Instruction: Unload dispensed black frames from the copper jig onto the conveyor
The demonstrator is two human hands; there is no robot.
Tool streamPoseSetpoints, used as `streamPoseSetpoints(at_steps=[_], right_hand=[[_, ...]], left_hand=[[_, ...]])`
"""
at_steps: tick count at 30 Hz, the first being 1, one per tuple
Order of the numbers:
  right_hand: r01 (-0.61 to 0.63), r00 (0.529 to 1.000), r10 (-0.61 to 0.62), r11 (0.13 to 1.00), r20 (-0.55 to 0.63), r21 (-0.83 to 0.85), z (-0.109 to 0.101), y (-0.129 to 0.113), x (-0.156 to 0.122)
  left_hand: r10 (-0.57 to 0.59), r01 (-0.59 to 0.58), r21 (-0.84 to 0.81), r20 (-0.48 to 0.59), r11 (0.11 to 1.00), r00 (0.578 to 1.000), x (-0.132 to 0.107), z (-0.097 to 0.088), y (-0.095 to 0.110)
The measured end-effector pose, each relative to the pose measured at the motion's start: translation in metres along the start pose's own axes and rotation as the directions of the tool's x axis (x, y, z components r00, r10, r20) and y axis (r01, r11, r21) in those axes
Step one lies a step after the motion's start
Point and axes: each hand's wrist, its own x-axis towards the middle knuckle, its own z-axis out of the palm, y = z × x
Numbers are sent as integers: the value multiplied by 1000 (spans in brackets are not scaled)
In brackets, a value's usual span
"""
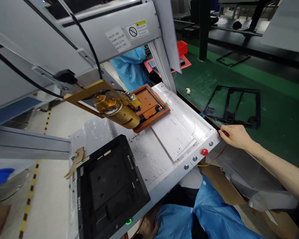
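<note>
My right hand [235,135] is closed at the machine's front right corner, beside the green bench. A small dark brown piece shows at its fingers, too little to name. Low in the view, my left hand [148,227] is partly seen below the machine's front edge, near the blue clothing; its fingers are mostly hidden. On the white machine bed [149,159] lies a black tray-like fixture [109,186] at front left. Farther back, an orange-brown fixture [151,114] holds a black frame, partly under a brass-coloured dispensing head [119,113].
Metal buttons and a red button [204,151] line the machine's front edge. Black frames [231,103] lie on the green bench [276,132]. A red bin [182,48] stands farther back. Behind the machine shows another person's blue sleeve [132,66]. An orange cable [214,161] hangs below the corner.
</note>
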Motion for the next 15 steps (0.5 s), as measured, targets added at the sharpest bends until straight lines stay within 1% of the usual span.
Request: streamPoseSetpoints(at_steps=[6, 11, 15], right_hand=[[-5, 1000, 5, 1000, 11, 10, 2, 2, 0], [-2, 1000, 2, 1000, 19, 30, 2, 2, 0], [6, 1000, -6, 1000, 29, 14, 3, 0, -1]], left_hand=[[28, -28, 18, -52, 999, 998, 5, -7, 10], [43, -36, 90, -73, 995, 996, 9, -14, 24], [71, -47, 182, -125, 982, 990, 8, -14, 40]])
